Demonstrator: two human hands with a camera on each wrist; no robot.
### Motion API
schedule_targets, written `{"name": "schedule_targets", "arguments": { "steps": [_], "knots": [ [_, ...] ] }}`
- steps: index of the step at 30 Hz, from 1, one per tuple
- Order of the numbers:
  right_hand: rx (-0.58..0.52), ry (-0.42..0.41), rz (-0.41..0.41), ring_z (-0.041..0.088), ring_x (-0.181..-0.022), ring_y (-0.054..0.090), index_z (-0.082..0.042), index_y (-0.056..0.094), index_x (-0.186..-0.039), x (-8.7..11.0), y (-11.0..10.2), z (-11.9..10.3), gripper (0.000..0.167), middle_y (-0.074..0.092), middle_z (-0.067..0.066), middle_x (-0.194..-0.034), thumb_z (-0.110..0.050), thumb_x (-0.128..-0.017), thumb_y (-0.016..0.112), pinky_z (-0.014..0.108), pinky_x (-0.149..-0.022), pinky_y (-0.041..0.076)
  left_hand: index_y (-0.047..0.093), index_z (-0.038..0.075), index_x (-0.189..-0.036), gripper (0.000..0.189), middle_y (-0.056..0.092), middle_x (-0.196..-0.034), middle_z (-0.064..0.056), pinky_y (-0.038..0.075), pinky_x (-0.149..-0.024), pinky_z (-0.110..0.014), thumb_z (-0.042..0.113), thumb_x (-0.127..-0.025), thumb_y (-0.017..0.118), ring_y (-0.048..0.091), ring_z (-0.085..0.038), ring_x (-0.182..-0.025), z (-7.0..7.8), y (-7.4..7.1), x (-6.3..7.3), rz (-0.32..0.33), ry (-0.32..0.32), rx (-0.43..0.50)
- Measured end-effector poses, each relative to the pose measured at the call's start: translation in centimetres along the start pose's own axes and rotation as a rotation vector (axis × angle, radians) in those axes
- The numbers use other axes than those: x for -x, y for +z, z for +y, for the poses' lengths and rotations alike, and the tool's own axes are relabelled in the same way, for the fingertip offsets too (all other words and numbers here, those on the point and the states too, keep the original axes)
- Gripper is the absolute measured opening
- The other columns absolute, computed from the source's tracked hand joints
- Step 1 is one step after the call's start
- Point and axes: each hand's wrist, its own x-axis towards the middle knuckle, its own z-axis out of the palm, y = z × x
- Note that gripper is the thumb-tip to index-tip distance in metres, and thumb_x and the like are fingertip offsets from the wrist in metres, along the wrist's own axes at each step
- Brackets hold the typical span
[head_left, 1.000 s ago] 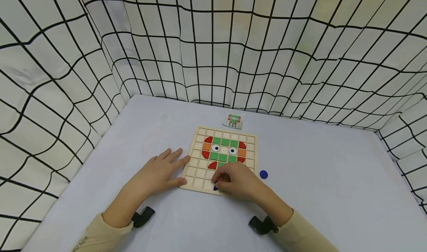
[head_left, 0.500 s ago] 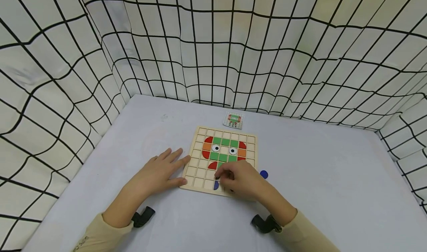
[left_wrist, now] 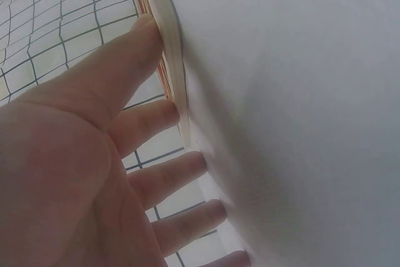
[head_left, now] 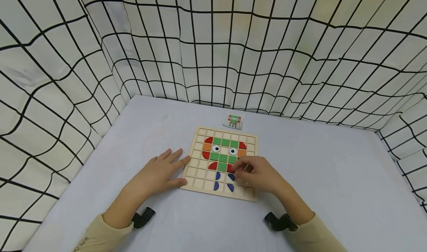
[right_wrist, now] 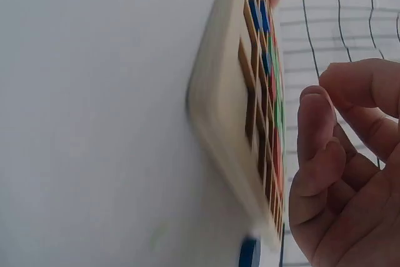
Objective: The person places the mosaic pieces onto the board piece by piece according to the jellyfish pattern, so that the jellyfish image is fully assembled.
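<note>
In the head view, my left hand [head_left: 162,171] lies with spread fingers at the left edge of a wooden grid board [head_left: 196,172]. The left wrist view shows its thumb [left_wrist: 140,39] against the board's side. My right hand [head_left: 258,172] hovers over the board's right part, fingers curled and thumb near the index fingertip. Nothing shows between them in the right wrist view. Several blue half-round pieces [head_left: 217,185] sit in the lower cells. Above them are green squares [head_left: 222,158], red quarter-rounds [head_left: 212,166], orange squares [head_left: 207,146] and eye discs [head_left: 232,151].
Behind the board lies a small pattern card [head_left: 234,120] with a similar figure. A blue disc [right_wrist: 249,252] rests beside the board in the right wrist view, hidden by my right hand in the head view. A black net [head_left: 213,42] over white walls surrounds the white table [head_left: 333,178].
My right hand has lifted away from the lower cells and moved right, uncovering more blue pieces and a red one. It now covers the blue disc beside the board. My left hand stays put.
</note>
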Motion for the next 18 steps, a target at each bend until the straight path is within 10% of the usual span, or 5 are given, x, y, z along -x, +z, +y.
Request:
{"name": "schedule_targets", "arguments": {
  "steps": [18],
  "knots": [
    [0.038, 0.121, 0.143, 0.019, -0.080, 0.063, -0.015, 0.071, -0.109, 2.5, -5.3, 5.3, 0.016, 0.069, 0.001, -0.100, -0.016, -0.094, 0.068, 0.032, -0.065, 0.054, 0.045, 0.020, -0.152, 0.072, 0.036, -0.159, -0.016, 0.033, -0.105, -0.071, 0.049, -0.091, 0.068, 0.031, -0.049, -0.144, -0.1, 0.0, 0.1, 0.004, 0.019, 0.003]
  ]
}}
